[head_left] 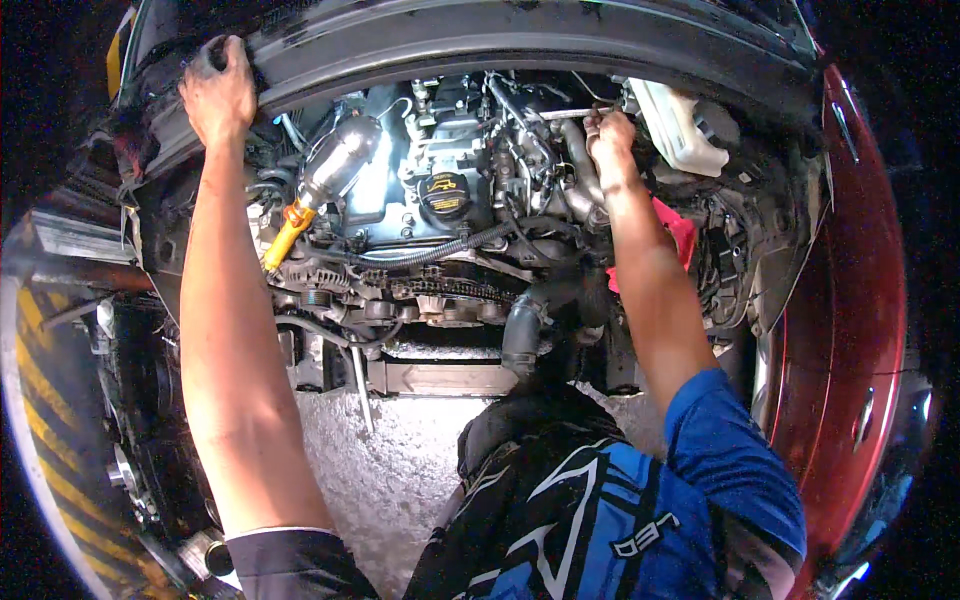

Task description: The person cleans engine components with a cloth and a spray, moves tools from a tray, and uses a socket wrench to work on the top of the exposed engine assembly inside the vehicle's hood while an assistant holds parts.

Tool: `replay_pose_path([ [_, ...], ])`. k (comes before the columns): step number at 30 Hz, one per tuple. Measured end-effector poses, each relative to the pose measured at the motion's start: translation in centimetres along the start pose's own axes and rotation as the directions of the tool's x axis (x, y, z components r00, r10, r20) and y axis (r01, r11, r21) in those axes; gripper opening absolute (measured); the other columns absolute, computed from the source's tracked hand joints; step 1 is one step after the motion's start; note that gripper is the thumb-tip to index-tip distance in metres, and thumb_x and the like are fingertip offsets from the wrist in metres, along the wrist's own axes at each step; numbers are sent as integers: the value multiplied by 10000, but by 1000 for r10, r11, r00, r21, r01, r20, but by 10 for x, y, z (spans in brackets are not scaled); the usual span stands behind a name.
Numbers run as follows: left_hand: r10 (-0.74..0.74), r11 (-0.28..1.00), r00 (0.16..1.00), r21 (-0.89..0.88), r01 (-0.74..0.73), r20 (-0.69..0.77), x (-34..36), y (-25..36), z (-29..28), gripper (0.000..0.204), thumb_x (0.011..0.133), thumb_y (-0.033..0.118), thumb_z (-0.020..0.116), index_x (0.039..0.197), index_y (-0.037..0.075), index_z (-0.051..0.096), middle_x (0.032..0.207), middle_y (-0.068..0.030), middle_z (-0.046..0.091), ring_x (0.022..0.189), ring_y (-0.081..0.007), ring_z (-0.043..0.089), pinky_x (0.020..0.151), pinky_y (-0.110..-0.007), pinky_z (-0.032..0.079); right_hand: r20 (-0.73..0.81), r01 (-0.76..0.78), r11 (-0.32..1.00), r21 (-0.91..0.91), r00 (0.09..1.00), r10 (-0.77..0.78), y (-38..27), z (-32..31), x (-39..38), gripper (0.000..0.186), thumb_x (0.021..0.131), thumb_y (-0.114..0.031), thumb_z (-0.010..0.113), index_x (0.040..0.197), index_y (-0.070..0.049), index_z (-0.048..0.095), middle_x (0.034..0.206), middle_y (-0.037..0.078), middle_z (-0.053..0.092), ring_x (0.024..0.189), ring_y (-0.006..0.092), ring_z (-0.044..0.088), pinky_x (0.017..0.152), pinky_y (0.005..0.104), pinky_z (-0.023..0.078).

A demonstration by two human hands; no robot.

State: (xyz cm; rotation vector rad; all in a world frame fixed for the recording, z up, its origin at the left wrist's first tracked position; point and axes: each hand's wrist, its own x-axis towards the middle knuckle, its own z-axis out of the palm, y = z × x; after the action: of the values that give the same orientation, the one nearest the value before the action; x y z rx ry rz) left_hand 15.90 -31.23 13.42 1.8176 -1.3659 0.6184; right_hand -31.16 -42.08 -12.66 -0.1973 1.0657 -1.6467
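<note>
Engine bay viewed from above, brightly lit at centre, dark at the rim. The left hand (218, 90) is set at the upper left on the edge of a long dark panel (500, 45), its fingers curled; whether anything is gripped by it cannot be told. The right hand (608, 145) is closed, knuckles bunched, about the near end of a slim metallic bar (565, 114); the bar is seen lying roughly level above the engine's right side, below the dark panel and left of a white plastic reservoir (678, 130). A red cloth (680, 228) is partly covered by the right forearm. Between the arms, a black round cap (443, 194) is seated on the engine; to its left a lamp with a silver head (345, 150) and yellow handle (289, 240) is propped at a slant. A ribbed hose (440, 252) is routed across the engine's near edge, the pale floor (370, 490) being exposed below
</note>
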Motion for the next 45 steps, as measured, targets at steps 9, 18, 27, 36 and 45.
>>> replay_pose_path([
  [9, -7, 1000, 998, -9, 7, -60, 2, -8, 8, 678, 895, 576, 471, 1271, 20, 566, 1301, -237, 541, 1230, -403, 469, 1059, -435, 349, 491, 106, 987, -120, 870, -34, -28, -33, -55, 289, 999, -192, 437, 1248, -47, 419, 1045, 174, 648, 845, 243, 628, 768, 345, 531],
  [18, 31, 998, 999, -56, -32, -13, -1, -1, 0, 763, 890, 602, 476, 1269, -58, 536, 1321, -276, 512, 1242, -426, 455, 1069, -442, 337, 554, 180, 971, -157, 830, -64, -35, -23, -83, 270, 980, -116, 430, 1212, 18, 458, 1039, 224, 650, 780, 213, 627, 729, 337, 533],
  [27, 17, 1000, 1000, 3, -17, -26, 2, -5, 4, 690, 910, 577, 459, 1234, -19, 585, 1297, -256, 540, 1216, -427, 475, 1052, -439, 351, 595, 89, 980, -180, 803, 36, -32, -15, -90, 189, 978, -93, 413, 1156, -48, 455, 1093, 244, 657, 818, 280, 684, 705, 335, 552],
  [36, 69, 997, 997, 28, -68, -37, 4, -11, 10, 621, 919, 551, 443, 1225, 37, 609, 1283, -242, 553, 1213, -409, 481, 1062, -444, 340, 353, 272, 919, -286, 922, -163, -9, -11, -30, 189, 963, -96, 477, 1124, -47, 563, 802, 117, 600, 472, 173, 454, 401, 303, 369],
  [45, -34, 999, 996, 6, 35, -82, 0, -3, 4, 588, 904, 527, 476, 1216, 49, 620, 1261, -261, 554, 1202, -406, 486, 1049, -447, 362, 484, 5, 996, -90, 874, 39, 30, -20, 117, 76, 952, -140, 539, 1028, -140, 533, 840, 88, 624, 521, 141, 475, 442, 260, 384],
])
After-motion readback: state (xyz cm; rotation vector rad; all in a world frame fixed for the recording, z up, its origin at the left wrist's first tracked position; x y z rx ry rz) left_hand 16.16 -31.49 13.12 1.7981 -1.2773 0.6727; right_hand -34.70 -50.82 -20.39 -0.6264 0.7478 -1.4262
